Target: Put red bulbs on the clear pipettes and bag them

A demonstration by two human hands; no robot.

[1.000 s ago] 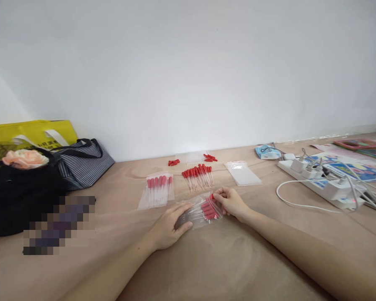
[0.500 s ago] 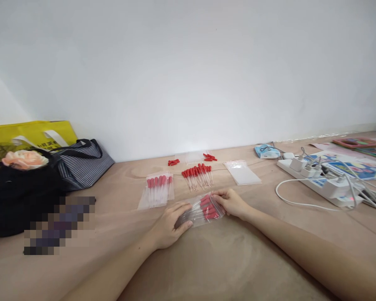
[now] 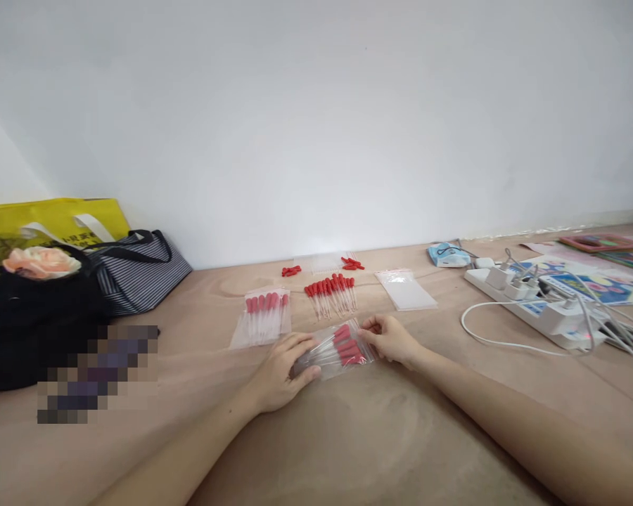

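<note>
A clear zip bag [image 3: 330, 351] lies on the covered table, holding several glass droppers with red rubber bulbs [image 3: 348, 346] that point right. My left hand [image 3: 282, 369] holds the bag's left end, fingers along the far side and thumb along the near side. At the bag's right, zip edge, my right hand [image 3: 387, 339] pinches the plastic between thumb and forefinger. Past the left hand lie filled bags of droppers [image 3: 264, 316], overlapping. Loose red-bulbed droppers [image 3: 331, 294] are spread out just beyond the held bag.
Flat zip bags [image 3: 407, 290] are stacked behind my right hand. Red bulbs [image 3: 291, 271] lie in small heaps near the wall. A power strip [image 3: 532, 309] with cables stands at right, by a blue mask [image 3: 448, 255]. A striped bag [image 3: 140, 274] and black bag [image 3: 42, 323] are at left.
The zip bag lies flatter, and its right edge looks smoother. My right hand still pinches that edge; my left hand has hardly moved. The view has shifted slightly.
</note>
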